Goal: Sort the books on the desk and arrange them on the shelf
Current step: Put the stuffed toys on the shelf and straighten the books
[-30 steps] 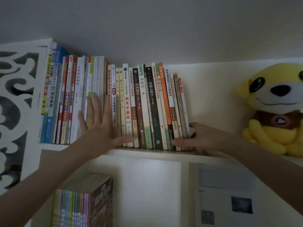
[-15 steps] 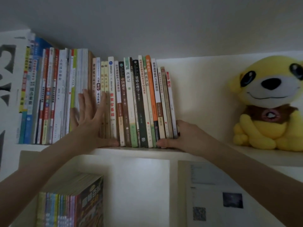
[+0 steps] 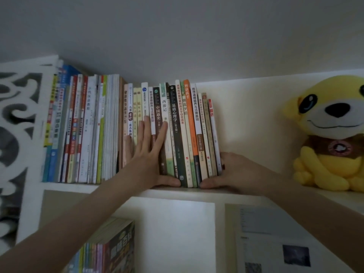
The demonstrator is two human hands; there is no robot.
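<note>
1. Head view: our left hand (image 3: 149,156) lies flat with straight fingers, pressing the spines of the upright books (image 3: 189,134) on the shelf (image 3: 69,186).
2. Our right hand (image 3: 234,172) braces the row's right end, thumb along the bottom of the spines. Its fingers are hidden, so we cannot tell whether it grips.
3. A yellow plush toy (image 3: 331,134) sits well apart, further right.
</note>
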